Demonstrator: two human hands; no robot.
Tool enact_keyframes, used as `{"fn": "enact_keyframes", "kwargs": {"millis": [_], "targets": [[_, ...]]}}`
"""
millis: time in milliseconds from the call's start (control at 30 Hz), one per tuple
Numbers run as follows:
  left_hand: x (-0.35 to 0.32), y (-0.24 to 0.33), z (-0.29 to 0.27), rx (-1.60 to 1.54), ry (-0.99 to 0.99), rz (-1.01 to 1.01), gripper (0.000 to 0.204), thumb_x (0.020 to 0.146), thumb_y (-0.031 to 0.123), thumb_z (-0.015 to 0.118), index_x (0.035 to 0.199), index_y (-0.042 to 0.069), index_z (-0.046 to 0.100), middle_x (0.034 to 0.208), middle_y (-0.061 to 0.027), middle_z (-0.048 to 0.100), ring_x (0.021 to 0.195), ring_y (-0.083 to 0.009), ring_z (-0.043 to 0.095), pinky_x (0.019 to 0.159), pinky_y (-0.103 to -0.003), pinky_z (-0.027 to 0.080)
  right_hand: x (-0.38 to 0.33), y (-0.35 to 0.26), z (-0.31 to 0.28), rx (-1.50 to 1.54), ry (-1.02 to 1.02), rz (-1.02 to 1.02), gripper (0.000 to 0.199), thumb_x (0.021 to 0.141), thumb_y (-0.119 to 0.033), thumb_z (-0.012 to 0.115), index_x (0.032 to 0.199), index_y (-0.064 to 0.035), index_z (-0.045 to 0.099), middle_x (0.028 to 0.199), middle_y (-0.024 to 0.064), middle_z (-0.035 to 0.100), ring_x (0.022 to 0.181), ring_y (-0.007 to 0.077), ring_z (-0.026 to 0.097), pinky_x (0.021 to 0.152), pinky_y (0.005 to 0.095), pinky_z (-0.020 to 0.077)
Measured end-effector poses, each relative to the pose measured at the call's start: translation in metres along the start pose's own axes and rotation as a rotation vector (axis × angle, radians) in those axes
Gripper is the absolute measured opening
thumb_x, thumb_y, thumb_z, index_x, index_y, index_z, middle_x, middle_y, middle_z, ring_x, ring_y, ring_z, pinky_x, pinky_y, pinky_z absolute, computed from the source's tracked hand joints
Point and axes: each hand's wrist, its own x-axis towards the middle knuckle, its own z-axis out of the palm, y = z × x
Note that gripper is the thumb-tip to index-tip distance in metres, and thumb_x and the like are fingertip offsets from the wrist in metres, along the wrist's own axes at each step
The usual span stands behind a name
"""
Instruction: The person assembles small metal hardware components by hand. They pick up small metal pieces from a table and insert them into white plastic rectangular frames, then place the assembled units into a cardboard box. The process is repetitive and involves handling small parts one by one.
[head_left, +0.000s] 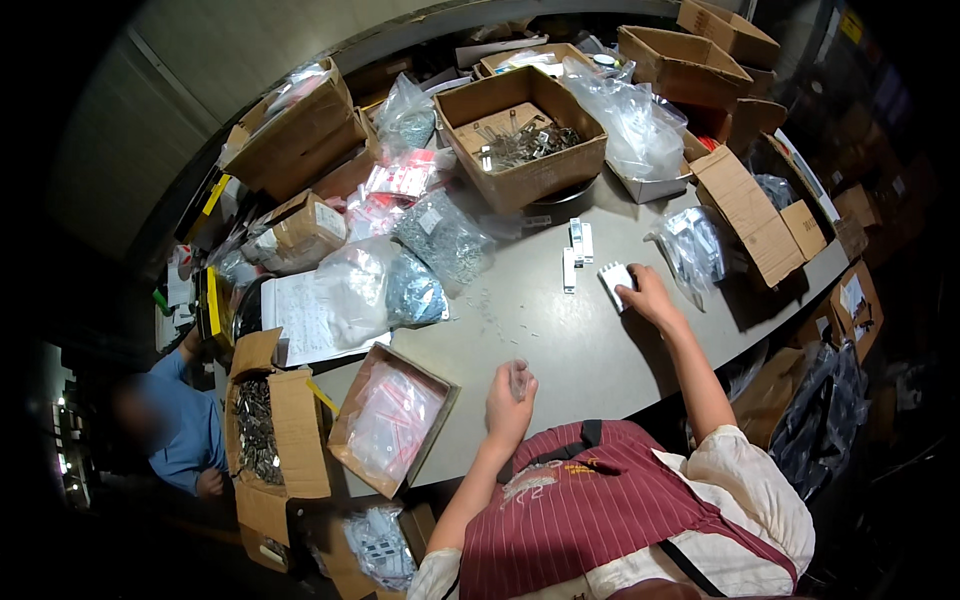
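Note:
My right hand [648, 297] grips a set of white plastic blocks [612, 285] on the grey table, thumb and fingers at its right side. Just left of it stand more white blocks [569, 270], narrow and boxy, with others [581, 240] close behind. Nearer to me, my left hand [508, 408] is curled closed above the front of the table. A small shiny piece shows between its fingers, too small to make out. Tiny loose pins [497, 318] lie scattered on the tabletop between the hands and the bags.
A cardboard box of metal parts [525, 140] stands at the back. Plastic bags [445, 235] and papers [310, 315] crowd the left. A carton of small plastic bags [395, 415] sits front left. A bag of grey parts [692, 245] lies right. Another person [190, 425] is far left.

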Motion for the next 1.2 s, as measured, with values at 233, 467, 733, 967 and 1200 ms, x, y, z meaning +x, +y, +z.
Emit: {"fn": "enact_keyframes", "kwargs": {"millis": [233, 467, 733, 967, 1200], "targets": [[-0.002, 0.008, 0.002, 0.005, -0.073, 0.020, 0.032, 0.090, 0.011, 0.074, 0.119, 0.004, 0.061, 0.100, -0.0117, 0.070, 0.094, -0.0270, 0.069, 0.085, -0.038, 0.054, -0.038, -0.032, -0.025, 0.084, -0.379, -0.078, 0.079, 0.082, -0.034, 0.081, 0.153, -0.0202, 0.049, 0.108, 0.0186, 0.058, 0.102, 0.0350, 0.060, 0.092, 0.0422, 0.0482], [0.010, -0.016, 0.021, 0.153, -0.174, 0.346, 0.029, 0.086, 0.005, 0.069, 0.114, 0.003, 0.061, 0.109, -0.0150, 0.069, 0.107, -0.0370, 0.064, 0.092, -0.044, 0.052, -0.050, -0.069, -0.040, -0.096, -0.656, -0.217, 0.123, 0.065, -0.026, 0.091, 0.165, -0.0185, 0.019, 0.129, 0.0253, 0.049, 0.115, 0.0449, 0.059, 0.098, 0.0451, 0.0504], [0.047, 0.055, 0.044, 0.207, -0.501, 0.679, 0.018, 0.086, 0.008, 0.065, 0.099, -0.003, 0.061, 0.146, -0.0205, 0.053, 0.125, -0.0403, 0.056, 0.103, -0.046, 0.049, -0.056, -0.055, -0.024, -0.133, -0.537, -0.367, 0.095, 0.064, -0.019, 0.091, 0.145, -0.0091, 0.040, 0.113, 0.0276, 0.056, 0.099, 0.0499, 0.063, 0.087, 0.0517, 0.0532], [0.038, 0.028, 0.070, 0.422, -0.555, 0.734, 0.030, 0.075, 0.004, 0.066, 0.103, -0.008, 0.064, 0.147, -0.0208, 0.053, 0.130, -0.0381, 0.053, 0.104, -0.045, 0.048, -0.084, -0.041, -0.023, -0.073, -0.417, -0.248, 0.068, 0.070, -0.021, 0.078, 0.130, -0.0065, 0.048, 0.103, 0.0252, 0.062, 0.094, 0.0485, 0.064, 0.079, 0.0521, 0.0525], [0.045, 0.052, 0.058, 0.035, -0.454, 0.342, 0.023, 0.088, 0.004, 0.063, 0.109, -0.004, 0.062, 0.128, -0.0239, 0.063, 0.107, -0.0432, 0.063, 0.095, -0.046, 0.051, -0.111, -0.038, -0.029, 0.760, -0.243, 0.160, 0.050, 0.081, -0.009, 0.072, 0.127, -0.0064, 0.052, 0.091, 0.0124, 0.070, 0.079, 0.0248, 0.069, 0.071, 0.0339, 0.0534]]}}
